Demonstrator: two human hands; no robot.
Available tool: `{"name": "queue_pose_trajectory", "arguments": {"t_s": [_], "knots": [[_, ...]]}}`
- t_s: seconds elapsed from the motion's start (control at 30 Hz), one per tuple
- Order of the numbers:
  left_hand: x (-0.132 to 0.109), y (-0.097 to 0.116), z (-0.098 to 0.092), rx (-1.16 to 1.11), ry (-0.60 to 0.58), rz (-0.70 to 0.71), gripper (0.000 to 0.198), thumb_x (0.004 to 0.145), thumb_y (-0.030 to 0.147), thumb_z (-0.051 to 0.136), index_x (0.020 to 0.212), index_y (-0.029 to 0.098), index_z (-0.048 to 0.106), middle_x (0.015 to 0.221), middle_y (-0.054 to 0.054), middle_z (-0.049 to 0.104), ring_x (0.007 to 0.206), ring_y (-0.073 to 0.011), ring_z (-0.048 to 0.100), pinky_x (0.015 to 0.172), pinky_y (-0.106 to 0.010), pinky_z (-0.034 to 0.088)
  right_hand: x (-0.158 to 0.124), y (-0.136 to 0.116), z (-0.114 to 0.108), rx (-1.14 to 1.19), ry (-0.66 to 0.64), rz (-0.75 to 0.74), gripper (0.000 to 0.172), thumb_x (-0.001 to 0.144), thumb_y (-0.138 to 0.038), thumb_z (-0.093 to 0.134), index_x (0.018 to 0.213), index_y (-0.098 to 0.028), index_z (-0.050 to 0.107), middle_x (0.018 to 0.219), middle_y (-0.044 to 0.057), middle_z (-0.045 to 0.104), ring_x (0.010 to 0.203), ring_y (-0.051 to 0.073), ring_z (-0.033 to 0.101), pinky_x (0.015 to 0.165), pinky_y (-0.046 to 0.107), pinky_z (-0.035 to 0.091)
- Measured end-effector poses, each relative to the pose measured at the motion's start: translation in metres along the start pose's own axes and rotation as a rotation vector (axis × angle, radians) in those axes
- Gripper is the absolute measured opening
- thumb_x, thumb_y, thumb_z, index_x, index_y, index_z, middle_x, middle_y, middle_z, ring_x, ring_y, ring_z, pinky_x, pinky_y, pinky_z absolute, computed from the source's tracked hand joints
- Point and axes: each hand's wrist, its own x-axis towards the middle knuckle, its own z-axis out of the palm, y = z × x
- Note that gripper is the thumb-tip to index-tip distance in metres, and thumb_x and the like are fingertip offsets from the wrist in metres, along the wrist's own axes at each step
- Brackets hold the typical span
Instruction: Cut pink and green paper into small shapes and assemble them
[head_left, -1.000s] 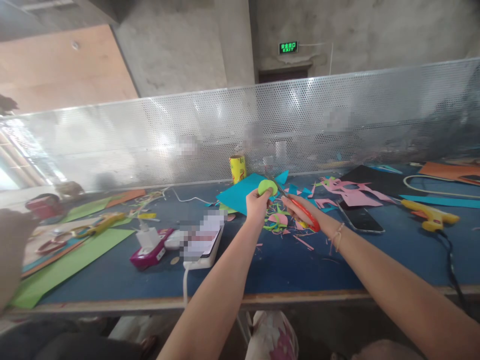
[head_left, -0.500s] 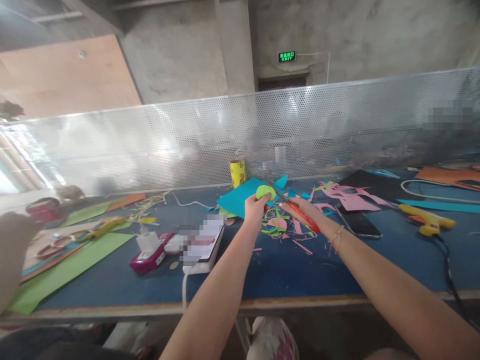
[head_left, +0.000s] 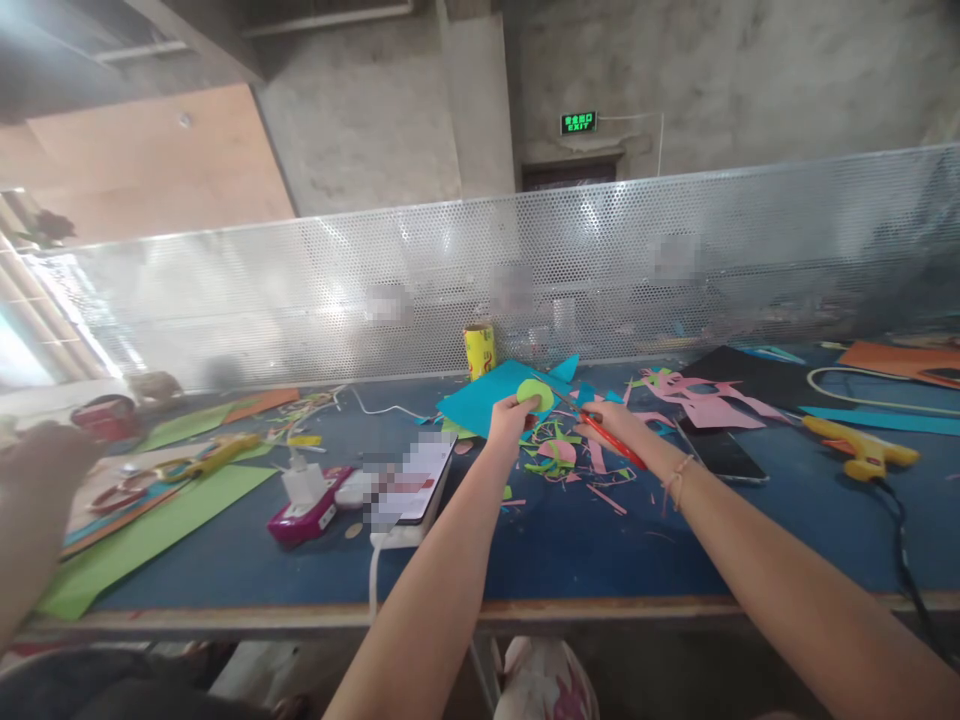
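Note:
My left hand (head_left: pixel 510 420) pinches a small round piece of green paper (head_left: pixel 535 393) above the blue table (head_left: pixel 570 540). My right hand (head_left: pixel 616 424) is closed round the handles of red scissors (head_left: pixel 609 440), whose blades reach up to the edge of the green piece. Both hands hover over a heap of pink and green paper scraps (head_left: pixel 559 455). A teal sheet (head_left: pixel 480 398) lies just behind the green piece.
A phone (head_left: pixel 409 482) on a white charger and a purple box (head_left: pixel 304 515) lie left of my arms. Another phone (head_left: pixel 716 455), a yellow glue gun (head_left: pixel 859 445), pink cut-outs (head_left: pixel 701 395), a yellow can (head_left: pixel 478 350) and a perforated metal screen (head_left: pixel 675 260) are around. Another person's arm (head_left: pixel 30 510) shows at left.
The camera tilted up a little, so the scene sits lower. Both hands stayed together on the green piece and scissors, the green piece turning slightly in my fingers.

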Motion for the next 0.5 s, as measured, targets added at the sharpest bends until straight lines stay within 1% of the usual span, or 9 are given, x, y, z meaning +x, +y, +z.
{"name": "queue_pose_trajectory", "arguments": {"t_s": [0.07, 0.17, 0.27, 0.37, 0.5], "knots": [[0.0004, 0.0, -0.0006, 0.0, -0.009, 0.01, 0.027, 0.05, 0.03, 0.074, 0.065, 0.011, 0.061, 0.053, -0.001, 0.056, 0.041, -0.0059, 0.043, 0.042, -0.021, 0.033, -0.0004, -0.0008, -0.0003, 0.003, -0.001, 0.012, 0.018, 0.068, -0.032, 0.055, 0.057, -0.018, 0.052, 0.053, 0.001, 0.052, 0.051, 0.013, 0.049, 0.05, 0.023, 0.03], [0.001, -0.0002, -0.0012, 0.001, -0.03, 0.029, 0.027, 0.05, 0.031, 0.074, 0.062, 0.011, 0.06, 0.053, -0.001, 0.055, 0.04, -0.0046, 0.039, 0.041, -0.021, 0.031, -0.0013, -0.0011, -0.0013, 0.026, -0.001, 0.014, 0.021, 0.069, -0.038, 0.055, 0.061, -0.019, 0.053, 0.055, 0.001, 0.052, 0.052, 0.014, 0.049, 0.052, 0.023, 0.032], [0.0015, -0.0016, -0.001, 0.019, -0.048, 0.047, 0.026, 0.051, 0.032, 0.074, 0.058, 0.011, 0.059, 0.047, 0.001, 0.049, 0.04, -0.0046, 0.038, 0.042, -0.02, 0.029, -0.002, -0.0005, -0.0015, 0.103, -0.014, -0.007, 0.025, 0.073, -0.043, 0.051, 0.067, -0.019, 0.053, 0.058, 0.0, 0.053, 0.054, 0.014, 0.049, 0.053, 0.024, 0.034], [0.0015, -0.0033, -0.0002, 0.044, -0.066, 0.068, 0.027, 0.052, 0.033, 0.073, 0.055, 0.012, 0.058, 0.042, 0.003, 0.043, 0.039, -0.005, 0.036, 0.041, -0.021, 0.028, -0.0019, -0.0001, -0.0013, 0.146, -0.027, -0.012, 0.028, 0.074, -0.046, 0.049, 0.064, -0.02, 0.049, 0.056, -0.001, 0.051, 0.052, 0.013, 0.048, 0.051, 0.024, 0.034], [0.0013, -0.0041, 0.0002, 0.069, -0.077, 0.081, 0.028, 0.053, 0.035, 0.072, 0.054, 0.013, 0.057, 0.042, 0.003, 0.042, 0.039, -0.0055, 0.036, 0.041, -0.021, 0.027, -0.0022, -0.0012, -0.0022, 0.172, -0.054, -0.003, 0.029, 0.074, -0.045, 0.05, 0.06, -0.02, 0.044, 0.053, -0.002, 0.047, 0.05, 0.012, 0.045, 0.049, 0.024, 0.032]]}}
